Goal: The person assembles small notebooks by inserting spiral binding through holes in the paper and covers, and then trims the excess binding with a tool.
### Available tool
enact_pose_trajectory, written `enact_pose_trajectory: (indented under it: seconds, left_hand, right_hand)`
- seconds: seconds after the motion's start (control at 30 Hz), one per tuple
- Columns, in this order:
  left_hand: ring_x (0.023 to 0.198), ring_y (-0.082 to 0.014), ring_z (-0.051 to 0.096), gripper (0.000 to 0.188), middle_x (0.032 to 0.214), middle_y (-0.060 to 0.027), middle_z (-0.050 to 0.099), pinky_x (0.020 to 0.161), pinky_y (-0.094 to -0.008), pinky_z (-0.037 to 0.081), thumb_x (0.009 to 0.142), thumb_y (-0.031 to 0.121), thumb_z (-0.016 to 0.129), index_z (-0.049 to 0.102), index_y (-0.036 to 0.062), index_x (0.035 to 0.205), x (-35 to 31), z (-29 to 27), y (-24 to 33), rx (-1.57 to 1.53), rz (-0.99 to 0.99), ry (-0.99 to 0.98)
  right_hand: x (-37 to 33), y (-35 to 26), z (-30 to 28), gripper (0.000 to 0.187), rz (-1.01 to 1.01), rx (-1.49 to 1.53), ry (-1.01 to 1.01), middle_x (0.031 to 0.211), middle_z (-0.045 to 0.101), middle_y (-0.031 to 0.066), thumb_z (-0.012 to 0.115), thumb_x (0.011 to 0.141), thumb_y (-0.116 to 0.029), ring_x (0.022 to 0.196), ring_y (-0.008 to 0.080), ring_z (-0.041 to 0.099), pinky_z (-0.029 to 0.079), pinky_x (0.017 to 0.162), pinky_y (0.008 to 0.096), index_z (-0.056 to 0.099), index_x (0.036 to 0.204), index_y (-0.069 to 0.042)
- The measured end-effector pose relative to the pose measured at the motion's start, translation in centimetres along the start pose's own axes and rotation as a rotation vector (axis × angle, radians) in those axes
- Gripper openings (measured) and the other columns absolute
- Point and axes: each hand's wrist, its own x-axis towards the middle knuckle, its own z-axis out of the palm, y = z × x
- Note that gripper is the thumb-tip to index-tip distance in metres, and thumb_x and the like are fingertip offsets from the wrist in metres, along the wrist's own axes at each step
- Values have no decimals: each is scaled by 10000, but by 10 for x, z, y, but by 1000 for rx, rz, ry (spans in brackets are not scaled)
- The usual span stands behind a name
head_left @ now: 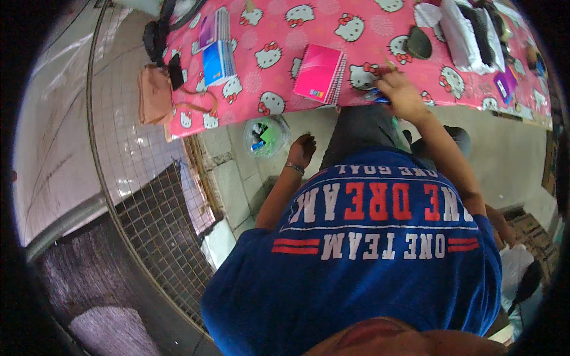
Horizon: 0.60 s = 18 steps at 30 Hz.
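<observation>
My right hand (405,98) is at the near edge of the pink-covered table (249,89), its fingers bent together. A small, shiny blue object (377,96) shows by the fingers and thumb; its kind is too small to tell. Just left of this hand lies a bright pink spiral notebook (317,72), its wire binding on the right side. My left hand (303,152) hangs below the table edge beside my lap, a bracelet on its wrist. Nothing shows in it, and its fingers are loosely bent and slightly apart.
Blue (218,62) and purple (214,28) spiral notebooks lie at the table's left. A brown pouch (155,95) hangs over the left corner. Farther right are a dark oval object (419,43) and a white bag (463,38). A clear bag of scraps (267,136) stands below; wire mesh (157,225) runs along the left.
</observation>
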Motion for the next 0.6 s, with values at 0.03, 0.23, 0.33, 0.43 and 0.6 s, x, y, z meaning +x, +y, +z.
enact_pose_trajectory:
  seconds: [0.03,0.23,0.33,0.43,0.6]
  left_hand:
    - [714,-216,597,128,858,-88,649,645,-322,485,899,159,550,598,54,954,6,-31,-3,-69,-20,-5]
    - [845,-243,642,279,975,-137,651,680,-315,511,931,279,503,600,71,1090,-1,-124,78,-388,321,359]
    - [974,-311,632,561,1121,-180,600,742,-367,535,894,533,523,520,92,1241,7,-101,118,-321,142,686]
    - [1004,-339,604,607,1254,-171,543,826,-459,515,917,542,482,458,106,1340,-17,-155,122,297,-113,575]
    - [1048,-355,596,465,1294,-100,549,781,-487,507,958,424,438,457,188,1358,4,-86,44,852,-303,-64]
  right_hand:
    - [-4,4,-1,529,-15,-23,55,1069,550,127,776,616,-169,1093,339,512,411,926,431,570,1097,-84]
    - [-12,18,12,513,-7,-54,195,1006,531,115,773,625,-182,1001,332,505,409,903,434,566,1086,-87]
    - [-18,20,9,508,31,-94,195,1000,527,115,770,628,-188,986,331,504,411,895,434,568,1083,-89]
    - [-9,15,5,502,-19,-32,227,1018,535,117,769,632,-193,997,331,508,415,894,435,569,1080,-88]
    - [-3,1,1,511,-4,-17,197,1046,550,117,770,642,-202,1023,326,518,421,907,435,571,1099,-87]
